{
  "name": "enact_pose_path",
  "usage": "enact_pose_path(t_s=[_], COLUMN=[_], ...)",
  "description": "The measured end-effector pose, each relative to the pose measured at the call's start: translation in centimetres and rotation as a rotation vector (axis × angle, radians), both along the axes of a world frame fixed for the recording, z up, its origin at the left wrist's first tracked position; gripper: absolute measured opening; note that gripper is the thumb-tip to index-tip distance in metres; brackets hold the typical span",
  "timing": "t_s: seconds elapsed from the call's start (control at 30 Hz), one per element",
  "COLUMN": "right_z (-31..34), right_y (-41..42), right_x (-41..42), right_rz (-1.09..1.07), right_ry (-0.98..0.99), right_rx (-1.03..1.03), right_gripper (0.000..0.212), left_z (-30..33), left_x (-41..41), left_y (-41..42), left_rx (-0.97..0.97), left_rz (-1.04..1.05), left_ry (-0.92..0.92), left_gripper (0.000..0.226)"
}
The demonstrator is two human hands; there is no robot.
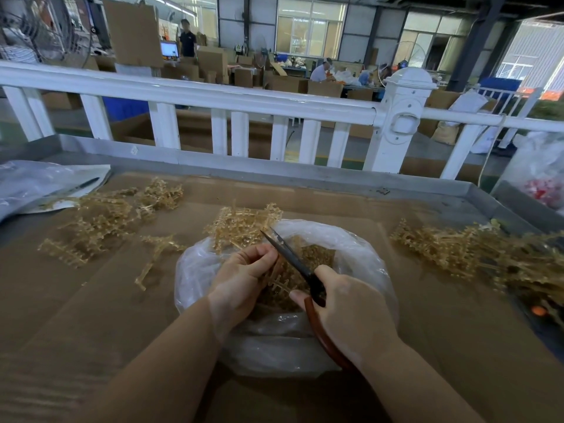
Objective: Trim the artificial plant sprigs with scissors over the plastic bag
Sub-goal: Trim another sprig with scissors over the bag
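A pale tan, spiky plastic sprig [244, 224] is pinched in the left hand [244, 279] over the open clear bag [360, 251], just left of the right hand [345, 315], which grips dark-bladed, brown-handled scissors [293, 261], with loose sprigs [100, 221] left and a pile [482, 251] right on the bench [91, 315].

1. The table [305, 175] is a metal tray with a raised grey rim, lined with brown cardboard [91, 300].
2. At centre lies an open clear plastic bag [360, 248], holding cut pieces.
3. At 10 o'clock a loose scatter of tan sprigs [100, 221] lies on the cardboard.
4. At 3 o'clock lies a denser sprig pile [476, 251].
5. At 9 to 10 o'clock, on the edge, lies a grey plastic sheet [36, 184].
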State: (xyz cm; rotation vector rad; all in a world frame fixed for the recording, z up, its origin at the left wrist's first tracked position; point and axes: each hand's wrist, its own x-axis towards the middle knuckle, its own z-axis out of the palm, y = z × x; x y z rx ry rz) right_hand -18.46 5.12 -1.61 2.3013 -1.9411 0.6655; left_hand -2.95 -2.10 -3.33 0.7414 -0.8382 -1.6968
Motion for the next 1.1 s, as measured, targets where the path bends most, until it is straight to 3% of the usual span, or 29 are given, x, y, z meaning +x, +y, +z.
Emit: enact_pose_path(t_s=[0.1,0.23,0.63,0.8,1.1], right_z=[-0.2,-0.4,-0.7,-0.8,-0.7], right_y=[-0.1,-0.3,-0.4,-0.7,-1.3], right_x=[0.0,0.4,0.5,0.7,0.7], right_rz=[-0.003,0.011,0.034,0.046,0.057], right_ry=[0.017,0.007,-0.042,-0.052,-0.027], right_rx=[-0.025,-0.019,0.024,0.014,0.024], right_gripper=[0.039,0.036,0.034,0.033,0.033], left_z=[0.0,0.0,-0.5,-0.4,-1.0], left_x=[0.1,0.3,0.2,0.4,0.4], left_y=[0.1,0.1,-0.4,-0.4,-0.9], left_rx=[-0.008,0.001,0.028,0.038,0.064], left_rz=[-0.015,-0.034,-0.006,-0.040,-0.041], left_ry=[0.002,-0.002,0.021,0.008,0.012], left_gripper=[0.019,0.011,0.021,0.002,0.007])
